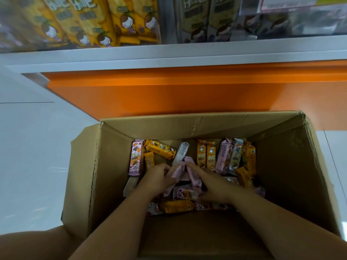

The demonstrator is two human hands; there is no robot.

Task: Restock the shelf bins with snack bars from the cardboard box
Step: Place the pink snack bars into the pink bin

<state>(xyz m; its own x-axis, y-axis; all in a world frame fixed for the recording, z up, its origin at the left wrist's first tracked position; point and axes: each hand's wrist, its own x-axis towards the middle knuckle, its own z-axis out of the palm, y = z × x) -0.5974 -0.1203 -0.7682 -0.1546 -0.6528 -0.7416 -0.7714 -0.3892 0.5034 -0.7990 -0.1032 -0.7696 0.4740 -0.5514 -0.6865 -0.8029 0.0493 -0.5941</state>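
Shelf bins (pixel 116 21) at 12 o'clock already hold upright yellow and grey glossy wrappers, while the corrugated cardboard box (pixel 293 166) at 6 o'clock remains about 1 loose layer deep, so restocking is judged unfinished. Inside it, left hand (pixel 156 177) and right hand (pixel 216 182) fingers close around crinkly pink snack bars (pixel 193 175).

Single head-worn wide-angle view, facing forward and steeply downward, close above open cardboard box (pixel 189 126), shelf bins (pixel 120 21) along top edge
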